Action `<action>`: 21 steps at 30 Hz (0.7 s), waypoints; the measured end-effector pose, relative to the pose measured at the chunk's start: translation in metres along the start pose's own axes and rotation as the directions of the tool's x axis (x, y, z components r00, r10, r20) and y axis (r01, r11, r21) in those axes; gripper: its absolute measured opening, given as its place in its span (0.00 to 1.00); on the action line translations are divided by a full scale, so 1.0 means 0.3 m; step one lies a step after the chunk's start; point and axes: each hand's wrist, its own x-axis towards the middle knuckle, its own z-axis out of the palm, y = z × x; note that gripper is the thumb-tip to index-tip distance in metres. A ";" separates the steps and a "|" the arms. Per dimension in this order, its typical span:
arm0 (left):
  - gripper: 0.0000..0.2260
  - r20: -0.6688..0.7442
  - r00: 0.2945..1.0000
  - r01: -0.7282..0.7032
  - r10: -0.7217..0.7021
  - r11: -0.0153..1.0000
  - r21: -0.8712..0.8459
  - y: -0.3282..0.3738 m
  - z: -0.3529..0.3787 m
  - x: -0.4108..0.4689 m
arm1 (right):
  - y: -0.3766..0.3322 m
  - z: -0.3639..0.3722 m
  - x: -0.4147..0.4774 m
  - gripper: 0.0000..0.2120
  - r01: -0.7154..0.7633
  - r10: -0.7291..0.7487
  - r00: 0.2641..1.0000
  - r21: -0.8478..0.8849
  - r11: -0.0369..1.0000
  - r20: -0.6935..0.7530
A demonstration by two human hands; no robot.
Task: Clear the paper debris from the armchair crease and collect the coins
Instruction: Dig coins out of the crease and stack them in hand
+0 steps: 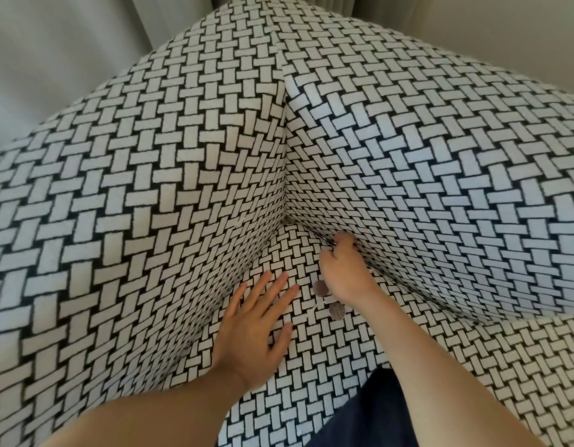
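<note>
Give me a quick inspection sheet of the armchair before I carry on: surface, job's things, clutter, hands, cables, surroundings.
Surface: seat cushion, black-and-white woven-pattern fabric.
Job's things: first coin on the seat beside the right wrist; second coin just nearer the camera; small grey item in the corner, maybe a coin, too small to tell. No paper debris clearly seen.
Clutter: nothing seen.
Hands: left hand flat on the seat, fingers spread; right hand has its fingers curled at the crease, and I cannot tell whether it holds anything.
Cables: nothing seen.
Surroundings: pale curtain behind the chair; dark blue fabric at the bottom edge.
</note>
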 end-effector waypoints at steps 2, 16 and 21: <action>0.23 0.002 1.000 -0.001 0.001 1.000 -0.009 0.001 0.003 -0.001 | 0.008 -0.007 0.009 0.24 0.000 0.002 1.000 -0.060 0.998 0.028; 0.23 0.004 1.000 -0.013 0.013 1.000 -0.005 0.004 0.003 0.007 | 0.018 0.011 0.022 0.29 0.046 0.008 0.995 -0.526 0.849 0.101; 0.23 -0.004 1.000 -0.018 0.018 1.000 -0.002 0.004 0.000 0.003 | 0.006 0.010 0.015 0.30 0.069 0.024 0.989 -0.591 0.804 0.148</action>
